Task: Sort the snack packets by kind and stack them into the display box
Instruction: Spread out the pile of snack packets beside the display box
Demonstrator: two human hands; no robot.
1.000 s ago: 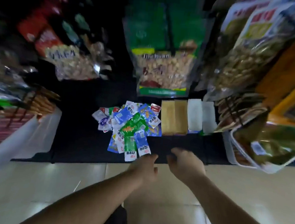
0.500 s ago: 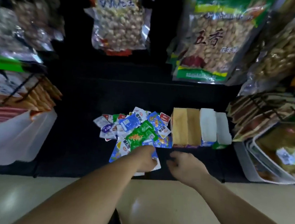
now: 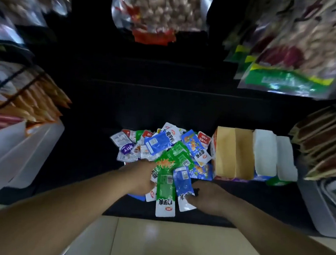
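A pile of small snack packets in blue, green, white and red lies on the dark shelf. At its near edge lie a green packet and a blue packet, side by side. My left hand is at the green packet's left edge, with its fingers curled under it and hidden. My right hand pinches the white near end of the blue packet. Right of the pile stands the display box, an open brown compartment, with two white open boxes beside it.
A translucent plastic bin stands at the left with bagged snacks above it. Stacked packets and trays crowd the right. Big nut bags hang over the back. Pale floor tiles lie below the shelf's front edge.
Both hands have moved forward from the shelf's front edge onto the near packets. The left hand now reaches under the green packet and the right hand holds the blue one. The camera has tilted.
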